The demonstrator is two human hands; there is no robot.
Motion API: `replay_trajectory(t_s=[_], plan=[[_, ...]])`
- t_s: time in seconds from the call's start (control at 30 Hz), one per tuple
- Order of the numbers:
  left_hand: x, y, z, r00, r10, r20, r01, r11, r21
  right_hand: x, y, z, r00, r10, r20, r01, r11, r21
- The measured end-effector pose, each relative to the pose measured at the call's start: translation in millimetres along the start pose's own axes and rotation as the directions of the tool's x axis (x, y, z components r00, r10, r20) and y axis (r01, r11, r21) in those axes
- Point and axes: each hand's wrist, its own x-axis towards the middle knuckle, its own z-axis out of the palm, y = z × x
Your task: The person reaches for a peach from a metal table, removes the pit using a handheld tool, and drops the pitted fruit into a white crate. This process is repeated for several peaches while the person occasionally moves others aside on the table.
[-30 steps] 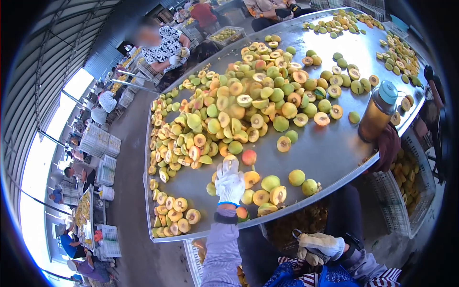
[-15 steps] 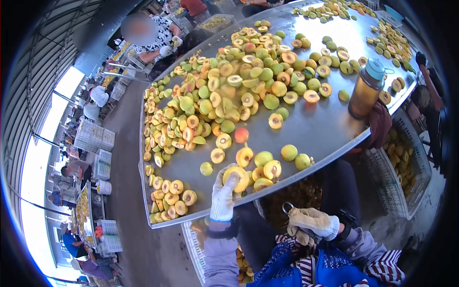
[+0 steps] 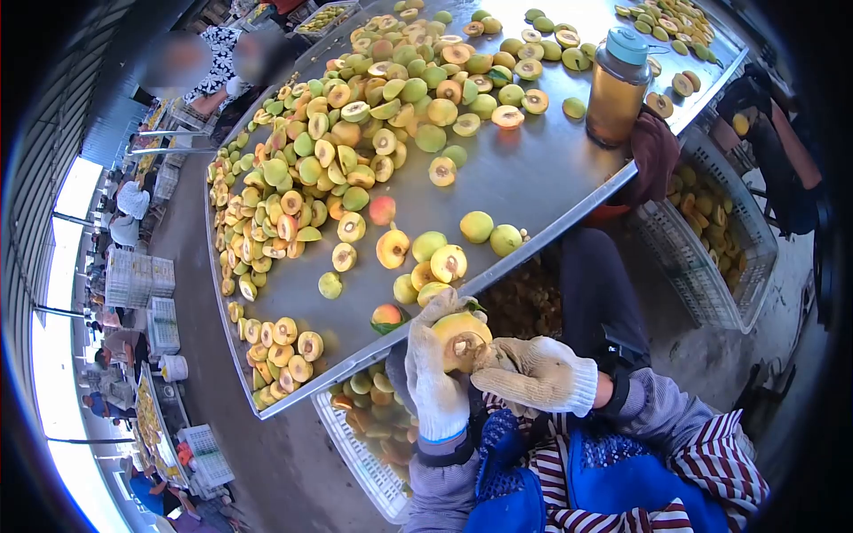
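Observation:
My left hand (image 3: 435, 377), in a white knit glove, is wrapped round a halved peach (image 3: 460, 332) just past the table's near edge, its cut face with the stony centre turned up. My right hand (image 3: 544, 373), also gloved, is closed, with its fingertips against the cut face. It grips a small metal pitting tool with a ring end, seen earlier and now mostly hidden by fingers and fruit. A reddish peach with a leaf (image 3: 386, 316) lies on the metal table (image 3: 524, 191) close to my left hand. Several peach halves (image 3: 449, 264) lie beyond it.
A large heap of halved peaches (image 3: 355, 151) covers the table's far left. A bottle with a blue lid (image 3: 617, 89) and a dark red cloth (image 3: 653, 155) sit at the right edge. Crates stand below: one white (image 3: 355, 462), one grey (image 3: 702, 258). Other people work beyond.
My left hand has drawn the peach half back from the table to the near edge. My right hand has come up to meet it, the ring tool now at the fruit. The view has shifted.

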Motion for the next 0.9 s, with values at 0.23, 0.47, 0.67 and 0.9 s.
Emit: replay_trajectory(t_s=[0.23,0.47,0.67,0.9], plan=[[-3.7,12.6,12.7,0.998,0.055,0.040,-0.061,0.986,0.153,-11.2,-8.9,-2.9,0.980,0.092,0.179,-0.122,0.979,0.165],[-2.9,16.0,5.0,0.975,-0.120,0.189,0.109,0.992,0.068,-13.1,-1.4,-18.6,0.999,-0.019,-0.027,0.027,0.940,0.340],[-5.5,-5.5,-18.3,0.941,-0.203,0.272,0.225,0.973,-0.052,-18.6,-2.6,-18.3,0.993,-0.076,-0.086,0.094,0.968,0.234],[-11.7,0.4,4.0,0.995,-0.065,0.081,0.075,0.989,-0.125,-18.3,-1.6,-1.2,0.999,0.020,0.038,-0.023,0.995,0.098]])
